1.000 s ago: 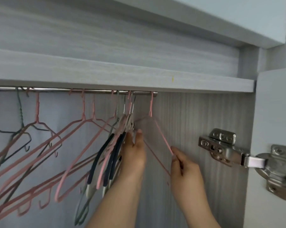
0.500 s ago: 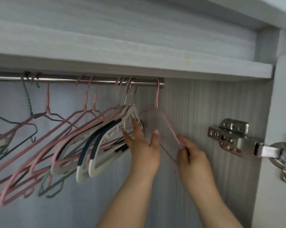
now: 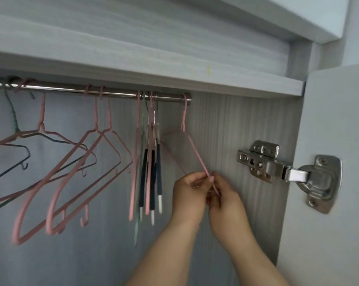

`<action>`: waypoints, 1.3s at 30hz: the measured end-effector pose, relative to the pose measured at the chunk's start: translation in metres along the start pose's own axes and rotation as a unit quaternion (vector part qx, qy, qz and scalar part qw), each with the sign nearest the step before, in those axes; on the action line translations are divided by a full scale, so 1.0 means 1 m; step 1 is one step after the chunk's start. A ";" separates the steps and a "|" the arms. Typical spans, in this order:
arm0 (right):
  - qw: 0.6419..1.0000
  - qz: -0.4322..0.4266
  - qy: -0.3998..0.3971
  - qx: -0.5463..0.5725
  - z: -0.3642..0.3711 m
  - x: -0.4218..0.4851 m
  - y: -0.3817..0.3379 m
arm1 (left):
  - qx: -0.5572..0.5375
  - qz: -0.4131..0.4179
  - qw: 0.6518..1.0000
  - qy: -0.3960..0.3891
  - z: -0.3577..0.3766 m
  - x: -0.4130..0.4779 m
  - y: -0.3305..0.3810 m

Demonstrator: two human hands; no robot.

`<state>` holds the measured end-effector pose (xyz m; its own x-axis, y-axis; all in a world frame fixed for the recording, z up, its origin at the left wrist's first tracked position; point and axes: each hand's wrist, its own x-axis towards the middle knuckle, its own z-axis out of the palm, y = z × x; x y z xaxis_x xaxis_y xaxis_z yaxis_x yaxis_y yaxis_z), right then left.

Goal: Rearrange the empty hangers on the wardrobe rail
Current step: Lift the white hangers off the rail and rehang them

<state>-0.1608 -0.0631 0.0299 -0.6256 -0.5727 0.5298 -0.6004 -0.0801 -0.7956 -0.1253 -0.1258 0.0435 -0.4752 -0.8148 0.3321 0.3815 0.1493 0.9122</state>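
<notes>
L hand (image 3: 187, 195) & R hand (image 3: 226, 201) are both pinching the lower arm of the pink wire hanger (image 3: 195, 149), which is hanging at the far R end of the rail (image 3: 116, 93), w/ a tight bunch of hangers (image 3: 151, 162) dangling just to its L.

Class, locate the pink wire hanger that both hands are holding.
The pink wire hanger hangs at the right end of the rail in the head view, between the bunched hangers and the door hinge.

Your left hand (image 3: 187, 195) and right hand (image 3: 226, 200) both pinch the pink hanger (image 3: 195, 149) at the rail's (image 3: 116, 93) end. Other hangers (image 3: 149, 172) hang beside it.
</notes>
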 end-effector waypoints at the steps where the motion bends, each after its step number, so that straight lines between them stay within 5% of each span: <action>1: 1.000 -0.003 0.008 -0.002 -0.002 0.000 -0.002 | -0.007 0.005 1.000 -0.002 0.001 -0.002 0.002; 13: 0.999 -0.004 0.026 0.026 -0.008 -0.007 -0.004 | -0.038 -0.010 0.999 -0.013 -0.003 -0.019 0.005; 18: 0.989 -0.090 0.038 -0.108 -0.018 -0.016 -0.017 | 0.223 0.162 0.961 0.026 -0.013 -0.063 0.016; 22: 0.956 -0.190 0.048 -0.218 -0.021 -0.013 -0.036 | 0.288 0.251 0.924 0.004 -0.016 -0.096 0.037; 27: 0.982 -0.162 -0.044 -0.084 -0.011 -0.009 -0.074 | 0.317 0.292 0.899 0.072 -0.030 -0.087 0.051; 32: 0.958 -0.120 -0.166 -0.202 0.021 0.012 -0.093 | 0.380 0.319 0.849 0.181 -0.057 -0.080 0.046; 35: 0.943 -0.085 -0.232 -0.222 0.041 0.024 -0.095 | 0.407 0.280 0.852 0.173 -0.069 -0.074 0.042; 39: 0.967 -0.037 -0.233 -0.099 0.067 0.033 -0.087 | 0.418 0.269 0.853 0.160 -0.077 -0.069 0.037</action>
<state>-0.0958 -0.1294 0.0973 -0.3119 -0.8805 0.3570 -0.7478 -0.0042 -0.6639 -0.0175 -0.1077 0.0358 -0.1188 -0.5940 0.7956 -0.2863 0.7878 0.5454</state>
